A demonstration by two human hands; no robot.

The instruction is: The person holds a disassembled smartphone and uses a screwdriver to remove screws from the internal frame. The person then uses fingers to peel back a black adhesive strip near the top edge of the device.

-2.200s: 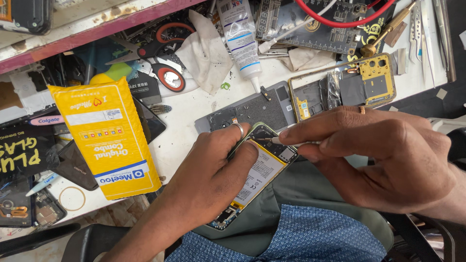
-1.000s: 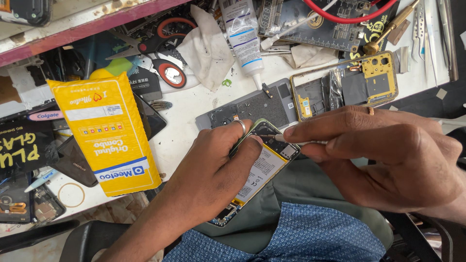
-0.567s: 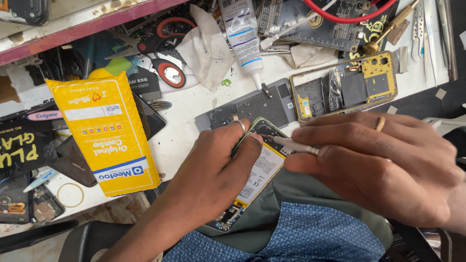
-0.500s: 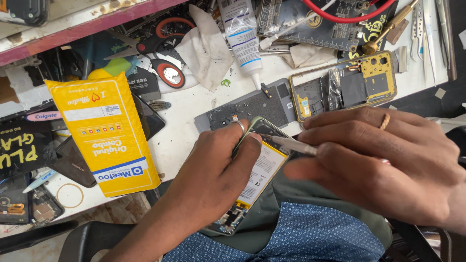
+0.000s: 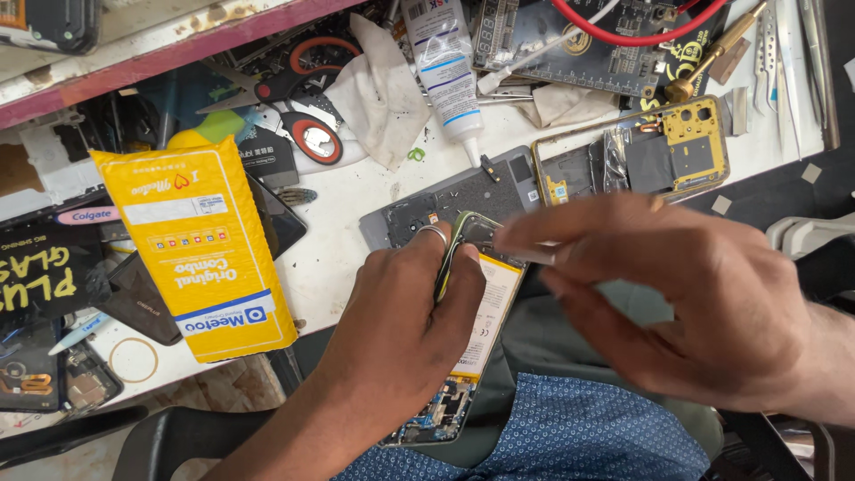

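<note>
My left hand [image 5: 405, 325] grips an opened phone [image 5: 476, 325] with its back cover off, so the white battery and the circuit board at its lower end show. The phone rests over my lap at the bench's front edge. My right hand [image 5: 686, 303] hovers just right of the phone's top, blurred by motion, and pinches a thin pale tool [image 5: 525, 252] whose tip points at the phone's upper edge. A ring sits on a finger of each hand.
A yellow padded packet [image 5: 200, 240] lies left on the white bench [image 5: 343, 240]. Behind the phone lie a grey phone back panel [image 5: 445, 200], a gold phone frame [image 5: 641, 156], a glue bottle [image 5: 441, 62], scissors [image 5: 294, 107], a white cloth [image 5: 378, 89] and tweezers [image 5: 770, 44].
My right hand has lifted slightly and shifted right, with the thin tool still at the phone's top edge. My left hand keeps the same hold on the phone.
</note>
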